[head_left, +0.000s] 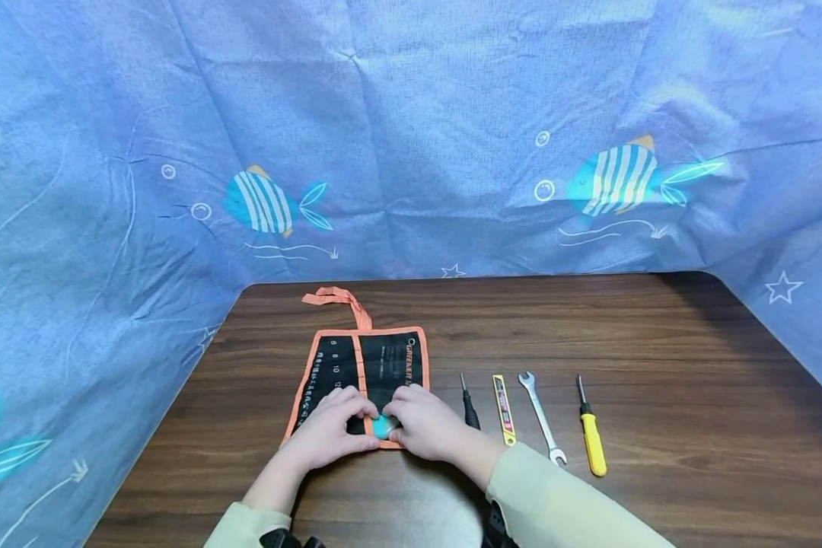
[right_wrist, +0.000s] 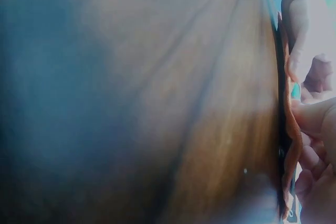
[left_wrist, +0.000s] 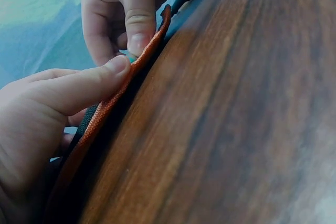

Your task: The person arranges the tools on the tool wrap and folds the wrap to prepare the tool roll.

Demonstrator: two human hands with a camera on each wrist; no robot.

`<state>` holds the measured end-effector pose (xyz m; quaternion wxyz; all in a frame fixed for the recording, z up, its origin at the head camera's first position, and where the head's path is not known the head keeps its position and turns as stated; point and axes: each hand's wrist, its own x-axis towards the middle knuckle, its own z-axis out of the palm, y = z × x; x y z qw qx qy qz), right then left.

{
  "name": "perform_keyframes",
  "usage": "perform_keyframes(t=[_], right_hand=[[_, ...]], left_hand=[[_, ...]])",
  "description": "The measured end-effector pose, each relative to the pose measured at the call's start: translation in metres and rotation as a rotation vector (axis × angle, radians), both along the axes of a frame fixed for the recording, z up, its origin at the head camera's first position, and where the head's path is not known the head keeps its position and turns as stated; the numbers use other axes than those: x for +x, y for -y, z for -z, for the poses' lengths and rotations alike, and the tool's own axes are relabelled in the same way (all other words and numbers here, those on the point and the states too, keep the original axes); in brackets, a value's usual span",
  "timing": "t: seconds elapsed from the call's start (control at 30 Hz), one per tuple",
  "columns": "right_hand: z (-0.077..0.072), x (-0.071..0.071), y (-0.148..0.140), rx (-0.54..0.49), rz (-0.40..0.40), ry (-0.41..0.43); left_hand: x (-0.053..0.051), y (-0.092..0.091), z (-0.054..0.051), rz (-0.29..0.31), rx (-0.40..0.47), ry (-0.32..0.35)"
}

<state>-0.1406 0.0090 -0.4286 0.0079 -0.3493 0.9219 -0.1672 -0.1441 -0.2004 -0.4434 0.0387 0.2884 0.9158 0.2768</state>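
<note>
A black tool roll with orange trim lies on the table, printed with white numbers and lettering. A small teal object sits on its lower part between both hands; its kind is mostly hidden by fingers. My left hand has thumb and fingers curled at the roll's orange pocket edge, beside the teal object. From the right, my right hand pinches the teal object, with a pale part showing near its fingertips. In the left wrist view, both thumbs meet near the orange trim, and only a sliver of teal shows.
Right of the roll lie a black-handled screwdriver, a yellow packet of blades or similar, an open-end wrench and a yellow-handled screwdriver. An orange strap trails behind the roll. A blue fish-patterned cloth hangs behind the table.
</note>
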Motion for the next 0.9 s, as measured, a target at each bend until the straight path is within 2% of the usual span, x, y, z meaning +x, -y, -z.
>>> perform_keyframes(t=[0.3, 0.43, 0.53, 0.63, 0.77, 0.9], right_hand=[[0.004, -0.001, -0.005, -0.028, -0.004, 0.001], [0.001, -0.002, -0.017, -0.040, -0.018, -0.003], [-0.004, -0.003, -0.029, -0.061, -0.014, 0.011], [-0.010, -0.005, -0.046, -0.081, -0.003, 0.001], [-0.016, -0.008, -0.072, -0.105, 0.027, -0.014], [-0.022, -0.008, -0.098, -0.117, 0.071, 0.009]], left_hand=[[0.000, -0.002, 0.001, -0.013, -0.003, -0.001], [-0.001, -0.003, 0.002, -0.034, -0.048, -0.036], [-0.003, 0.001, 0.001, -0.094, -0.092, -0.053], [-0.004, 0.006, 0.001, -0.138, -0.121, -0.035], [-0.005, 0.011, 0.002, -0.133, -0.134, -0.007], [-0.006, 0.013, 0.002, -0.123, -0.140, -0.012]])
